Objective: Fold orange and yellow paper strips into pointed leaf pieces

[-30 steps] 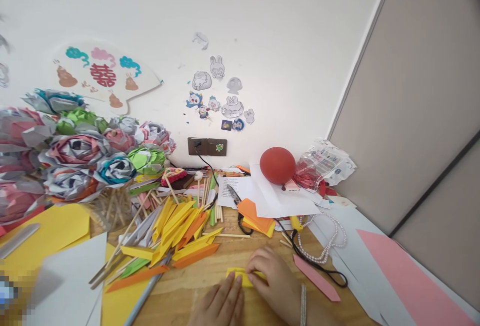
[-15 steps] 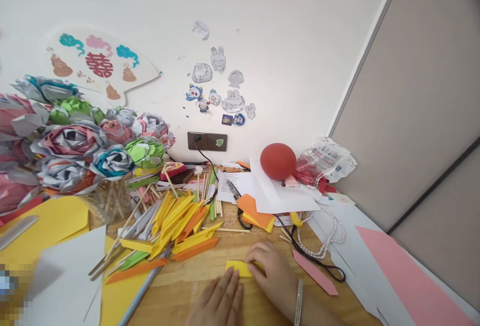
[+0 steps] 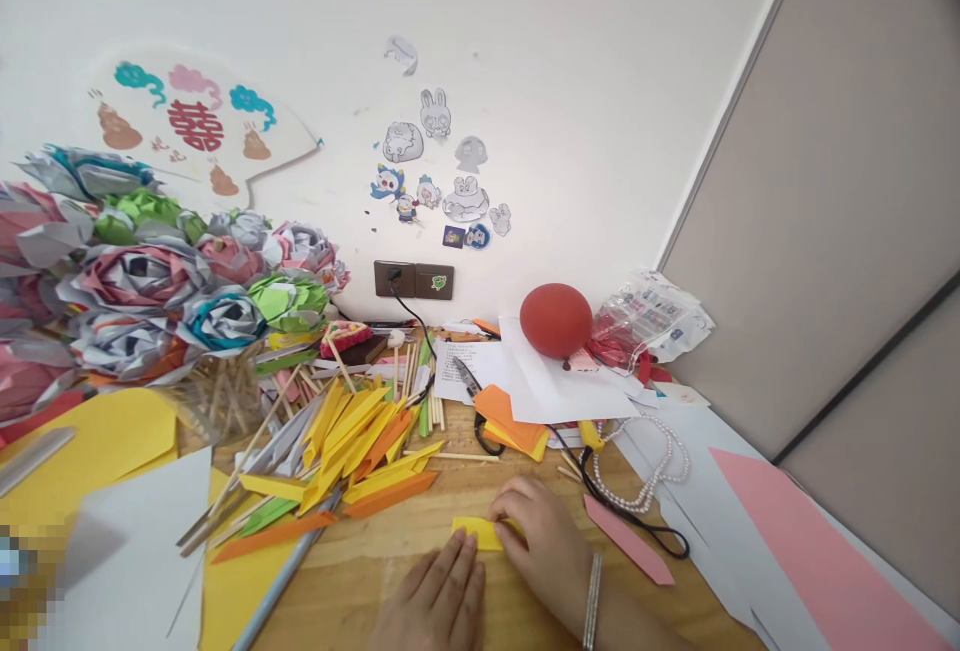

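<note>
A small piece of folded yellow paper [image 3: 477,533] lies on the wooden table in front of me. My left hand [image 3: 441,593] rests flat, its fingers stretched out and the tips pressing the paper's lower left part. On the other side, my right hand [image 3: 546,543] has its fingers bent, with thumb and forefinger closed on the paper's right end, which they partly hide. A bracelet circles the right wrist. Beside that hand lies a pink paper strip [image 3: 628,541] with a pointed end.
Folded yellow and orange strips [image 3: 352,441] are heaped left of centre among wooden sticks. Paper flowers [image 3: 142,281] stand at the left. Farther back are a red balloon [image 3: 556,320], a box cutter [image 3: 466,377] and orange paper [image 3: 506,405]. A bead string [image 3: 679,461] lies at right.
</note>
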Tool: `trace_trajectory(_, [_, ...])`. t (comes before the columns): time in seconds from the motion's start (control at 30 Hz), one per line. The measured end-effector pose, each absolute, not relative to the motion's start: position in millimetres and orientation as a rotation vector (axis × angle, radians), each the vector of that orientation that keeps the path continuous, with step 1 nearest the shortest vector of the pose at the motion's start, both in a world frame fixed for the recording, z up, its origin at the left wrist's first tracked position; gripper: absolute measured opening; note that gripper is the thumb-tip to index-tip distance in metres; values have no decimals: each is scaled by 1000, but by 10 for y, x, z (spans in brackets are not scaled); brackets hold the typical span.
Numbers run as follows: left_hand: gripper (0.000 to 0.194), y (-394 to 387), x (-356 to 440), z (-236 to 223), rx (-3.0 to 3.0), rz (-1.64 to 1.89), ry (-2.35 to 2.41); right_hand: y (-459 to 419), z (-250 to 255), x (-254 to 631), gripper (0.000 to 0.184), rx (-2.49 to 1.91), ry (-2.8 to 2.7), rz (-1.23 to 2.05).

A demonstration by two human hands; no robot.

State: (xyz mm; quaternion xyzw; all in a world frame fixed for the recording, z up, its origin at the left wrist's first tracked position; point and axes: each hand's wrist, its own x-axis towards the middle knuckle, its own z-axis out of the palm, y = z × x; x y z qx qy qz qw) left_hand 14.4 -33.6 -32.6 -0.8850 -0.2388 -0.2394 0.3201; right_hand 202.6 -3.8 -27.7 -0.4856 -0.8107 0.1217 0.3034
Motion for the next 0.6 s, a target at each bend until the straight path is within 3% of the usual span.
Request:
trace_trajectory(0.23, [29, -334, 150, -392, -2340, -594, -630, -114, -195, 1968, 13, -1432, -2197, 116])
trace_trajectory(0.43, [27, -326, 115, -378, -2376, -619, -634, -79, -75, 2187, 35, -1652, -2148, 365])
trace_trajectory(0.6, [28, -295, 83, -342, -2312, -610, -555, -13, 114, 2518, 65, -1771, -2171, 632])
